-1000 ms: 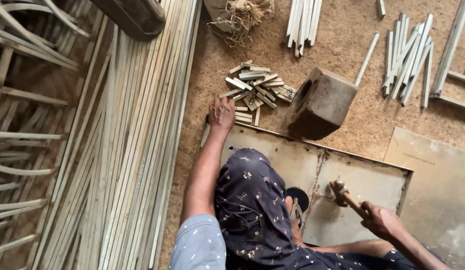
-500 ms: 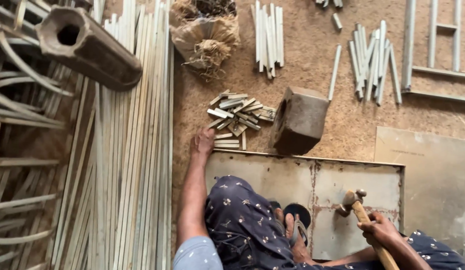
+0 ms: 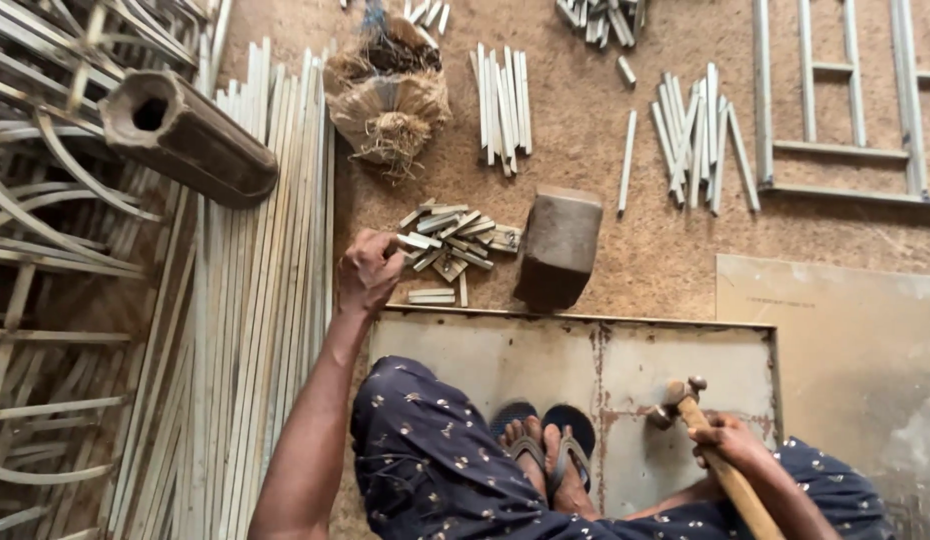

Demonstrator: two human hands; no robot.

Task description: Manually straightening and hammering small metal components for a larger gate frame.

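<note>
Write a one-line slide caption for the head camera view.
Seated worker's left hand reaches a pile of short wood pieces while the right hand grips a hammer.

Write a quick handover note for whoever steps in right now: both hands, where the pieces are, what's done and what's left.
Left hand: closed on a short pale wooden piece at the edge of the pile of short cut wooden pieces on the sawdust floor.
Right hand: grips the wooden-handled hammer, head resting over the grey rusty metal sheet.
Brown wooden block stands beside the pile.
Done: piece in hand. Left: nothing lies on the sheet yet; no hammering shows.
</note>
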